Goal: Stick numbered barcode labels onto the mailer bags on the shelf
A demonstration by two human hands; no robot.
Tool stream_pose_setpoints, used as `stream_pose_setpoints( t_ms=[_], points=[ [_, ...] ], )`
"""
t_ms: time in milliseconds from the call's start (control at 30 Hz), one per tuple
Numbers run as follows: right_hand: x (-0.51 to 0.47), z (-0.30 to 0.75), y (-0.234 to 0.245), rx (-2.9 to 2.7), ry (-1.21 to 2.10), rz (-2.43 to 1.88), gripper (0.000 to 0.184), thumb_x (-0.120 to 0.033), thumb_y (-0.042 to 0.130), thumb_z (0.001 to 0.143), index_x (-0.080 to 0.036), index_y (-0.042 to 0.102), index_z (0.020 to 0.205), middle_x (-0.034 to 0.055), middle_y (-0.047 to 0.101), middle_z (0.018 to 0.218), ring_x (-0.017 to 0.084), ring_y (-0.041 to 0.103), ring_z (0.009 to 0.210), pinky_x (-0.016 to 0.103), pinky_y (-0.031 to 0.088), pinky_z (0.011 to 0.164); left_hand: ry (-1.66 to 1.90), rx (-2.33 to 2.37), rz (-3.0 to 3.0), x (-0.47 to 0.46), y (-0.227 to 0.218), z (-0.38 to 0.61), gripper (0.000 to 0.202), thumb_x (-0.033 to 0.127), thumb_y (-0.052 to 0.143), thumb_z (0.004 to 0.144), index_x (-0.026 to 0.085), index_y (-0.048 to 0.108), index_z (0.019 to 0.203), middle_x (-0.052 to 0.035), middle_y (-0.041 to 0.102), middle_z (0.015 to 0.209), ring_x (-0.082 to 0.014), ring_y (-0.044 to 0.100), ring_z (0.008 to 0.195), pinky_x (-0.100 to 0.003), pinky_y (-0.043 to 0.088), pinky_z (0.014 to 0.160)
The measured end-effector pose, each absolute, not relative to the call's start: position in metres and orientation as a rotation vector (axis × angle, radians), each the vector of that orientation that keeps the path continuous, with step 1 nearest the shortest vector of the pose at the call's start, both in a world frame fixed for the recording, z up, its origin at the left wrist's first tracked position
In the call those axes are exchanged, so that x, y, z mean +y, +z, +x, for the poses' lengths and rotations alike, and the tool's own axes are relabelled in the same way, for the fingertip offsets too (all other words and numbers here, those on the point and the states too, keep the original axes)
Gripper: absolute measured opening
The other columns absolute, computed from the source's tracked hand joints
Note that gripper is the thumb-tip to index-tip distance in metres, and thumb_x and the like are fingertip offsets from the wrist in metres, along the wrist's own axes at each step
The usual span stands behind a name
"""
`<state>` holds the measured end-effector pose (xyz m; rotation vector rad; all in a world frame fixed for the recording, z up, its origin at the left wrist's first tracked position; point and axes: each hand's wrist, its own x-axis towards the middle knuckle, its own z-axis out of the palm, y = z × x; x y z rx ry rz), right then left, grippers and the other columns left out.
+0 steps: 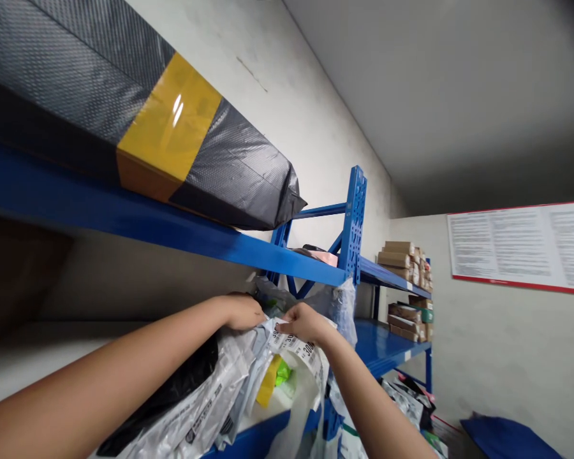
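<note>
Both my arms reach up to a blue metal shelf [249, 252]. My left hand [243, 311] is closed, its fingers buried among grey plastic parcel bags [205, 401] piled on the lower shelf board. My right hand [303, 322] pinches the top of a white plastic parcel bag [299, 357] that bears a printed label with large numbers. A yellow and green item [273, 376] shows between the bags below my hands. A black bag [172, 392] lies under my left forearm.
A long parcel wrapped in grey plastic with yellow tape [162, 127] lies on the upper shelf. Brown cardboard boxes [404, 258] are stacked on the far shelves. More parcels [406, 401] sit on the floor, by a blue bag [504, 437]. A white notice board [521, 245] hangs on the right wall.
</note>
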<state>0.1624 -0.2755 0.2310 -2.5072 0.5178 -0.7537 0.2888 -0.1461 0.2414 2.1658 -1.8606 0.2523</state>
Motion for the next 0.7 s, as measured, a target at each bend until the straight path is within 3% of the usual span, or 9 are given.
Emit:
stream_pose_setpoints(
  t_ms=[100, 200, 300, 400, 500, 600, 700],
  points=[
    [-0.283, 0.155, 0.231, 0.487, -0.83, -2.368, 0.051, -0.044, 0.075, 0.058, -0.022, 0.032, 0.04, -0.0104, 0.025, 0.037, 0.005, 0.024, 0.041, 0.025, 0.018, 0.044, 0.258, -1.85, 2.174, -0.152, 0.24, 0.29, 0.03, 0.039, 0.052, 0.077, 0.021, 0.066, 0.059, -0.0066, 0.074, 0.083, -0.023, 0.063, 0.079, -0.029, 0.044, 0.072],
    [-0.288, 0.138, 0.228, 0.38, -0.802, -2.271, 0.052, -0.054, 0.072, 0.059, -0.022, 0.034, 0.048, -0.0112, 0.029, 0.041, 0.005, 0.026, 0.043, 0.022, 0.019, 0.045, 0.263, -1.832, 2.166, -0.148, 0.239, 0.289, 0.042, 0.048, 0.044, 0.082, 0.02, 0.065, 0.059, -0.0083, 0.073, 0.079, -0.0244, 0.063, 0.075, -0.031, 0.044, 0.068],
    [-0.288, 0.111, 0.224, 0.2, -0.665, -2.091, 0.044, -0.051, 0.08, 0.054, -0.019, 0.05, 0.062, -0.0084, 0.049, 0.048, 0.006, 0.04, 0.044, 0.02, 0.028, 0.045, 0.363, -1.752, 2.091, -0.131, 0.234, 0.285, 0.054, 0.058, 0.03, 0.087, 0.021, 0.068, 0.08, -0.0082, 0.071, 0.092, -0.0259, 0.064, 0.084, -0.033, 0.044, 0.073],
    [-0.28, 0.091, 0.22, 0.041, -0.611, -1.851, 0.036, -0.04, 0.084, 0.056, -0.017, 0.063, 0.076, -0.0021, 0.066, 0.059, 0.009, 0.057, 0.053, 0.021, 0.041, 0.053, 0.536, -1.683, 1.944, -0.113, 0.223, 0.278, 0.046, 0.062, 0.049, 0.079, 0.025, 0.062, 0.102, -0.0043, 0.063, 0.113, -0.025, 0.06, 0.1, -0.033, 0.042, 0.085],
    [-0.264, 0.092, 0.216, -0.046, -0.587, -1.787, 0.036, -0.037, 0.084, 0.057, -0.016, 0.068, 0.081, 0.0016, 0.07, 0.066, 0.012, 0.064, 0.063, 0.024, 0.046, 0.064, 0.523, -1.792, 1.922, -0.108, 0.211, 0.272, 0.047, 0.055, 0.068, 0.065, 0.029, 0.064, 0.103, 0.0001, 0.063, 0.11, -0.0238, 0.062, 0.095, -0.031, 0.043, 0.081],
    [-0.25, 0.109, 0.211, -0.08, -0.673, -1.866, 0.035, -0.043, 0.078, 0.064, -0.016, 0.069, 0.083, 0.0016, 0.069, 0.065, 0.013, 0.061, 0.061, 0.024, 0.044, 0.061, 0.495, -1.788, 2.006, -0.112, 0.204, 0.268, 0.049, 0.053, 0.068, 0.064, 0.031, 0.063, 0.108, -0.002, 0.063, 0.108, -0.0277, 0.063, 0.094, -0.034, 0.045, 0.077],
    [-0.245, 0.127, 0.206, -0.042, -0.94, -2.129, 0.024, -0.041, 0.065, 0.076, -0.018, 0.069, 0.082, 0.0024, 0.068, 0.068, 0.015, 0.058, 0.061, 0.026, 0.04, 0.058, 0.534, -1.721, 2.015, -0.117, 0.201, 0.269, 0.032, 0.043, 0.064, 0.066, 0.026, 0.065, 0.093, -0.0038, 0.065, 0.099, -0.0298, 0.063, 0.091, -0.036, 0.045, 0.074]
  ],
)
